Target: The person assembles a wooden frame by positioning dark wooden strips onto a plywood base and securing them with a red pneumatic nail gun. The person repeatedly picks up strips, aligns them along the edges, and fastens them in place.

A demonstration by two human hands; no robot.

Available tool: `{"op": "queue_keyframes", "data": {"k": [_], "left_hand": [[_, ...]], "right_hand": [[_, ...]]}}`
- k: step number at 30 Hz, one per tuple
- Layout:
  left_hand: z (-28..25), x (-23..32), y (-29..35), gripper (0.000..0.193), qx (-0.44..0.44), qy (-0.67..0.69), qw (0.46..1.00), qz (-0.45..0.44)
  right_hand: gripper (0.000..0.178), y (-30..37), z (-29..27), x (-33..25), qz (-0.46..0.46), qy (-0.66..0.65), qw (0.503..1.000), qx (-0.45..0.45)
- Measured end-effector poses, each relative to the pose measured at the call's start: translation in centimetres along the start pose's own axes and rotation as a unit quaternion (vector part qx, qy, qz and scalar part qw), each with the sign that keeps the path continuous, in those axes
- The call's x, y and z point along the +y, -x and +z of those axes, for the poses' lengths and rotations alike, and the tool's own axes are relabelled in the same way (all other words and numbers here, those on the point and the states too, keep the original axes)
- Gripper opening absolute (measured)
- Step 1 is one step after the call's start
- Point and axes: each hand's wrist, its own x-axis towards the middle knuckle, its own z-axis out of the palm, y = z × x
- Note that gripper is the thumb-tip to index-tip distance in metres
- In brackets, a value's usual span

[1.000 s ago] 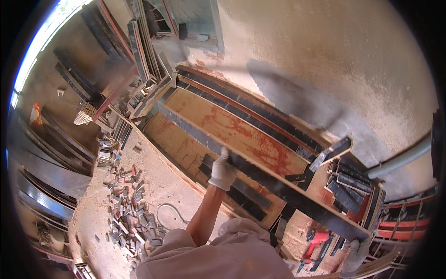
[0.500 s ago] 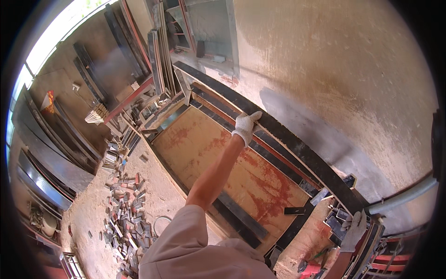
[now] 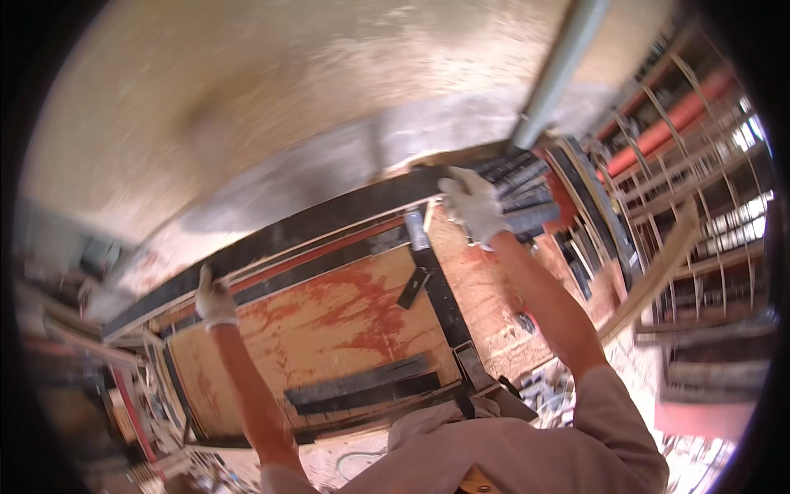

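Stretching wide apart in the head view, a worker's gloved left hand and right hand touched a long black board, apparently spaced to balance its length; whether either gripped could not be told. The board ran from beyond the left hand to the right's fingers, above a red-stained panel.
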Motion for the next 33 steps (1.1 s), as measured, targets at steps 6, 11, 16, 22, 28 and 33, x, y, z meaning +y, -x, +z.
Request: {"op": "queue_keyframes", "data": {"k": [6, 11, 16, 22, 28, 33], "left_hand": [[3.4, -0.7, 0.0, 0.014, -0.006, -0.055, 0.998, -0.010], [1.4, 1.4, -2.1, 0.015, -0.016, -0.079, 0.997, -0.009], [0.3, 2.4, -3.0, 0.018, -0.015, -0.080, 0.997, -0.014], [-1.0, 5.4, -1.1, 0.041, 0.046, -0.389, 0.913, 0.116], [23.4, -8.9, 14.2, 0.062, 0.060, -0.656, 0.631, 0.410], [35.8, -18.6, 13.4, 0.036, -0.434, -0.636, 0.610, 0.186]], "right_hand": [[0.049, -1.9, -0.5, 1.2, -0.015, -0.044, 0.999, 0.019], [0.037, -3.6, 0.9, 2.0, -0.044, 0.020, 0.999, 0.006], [0.036, -3.6, 2.1, 1.4, -0.061, 0.053, 0.996, 0.020], [0.037, -2.7, 3.2, -0.2, -0.054, 0.096, 0.994, 0.010], [0.038, -2.6, 0.9, 0.5, -0.041, 0.083, 0.995, 0.035], [0.037, -2.6, 1.9, 0.3, -0.029, 0.049, 0.998, 0.022]]}}
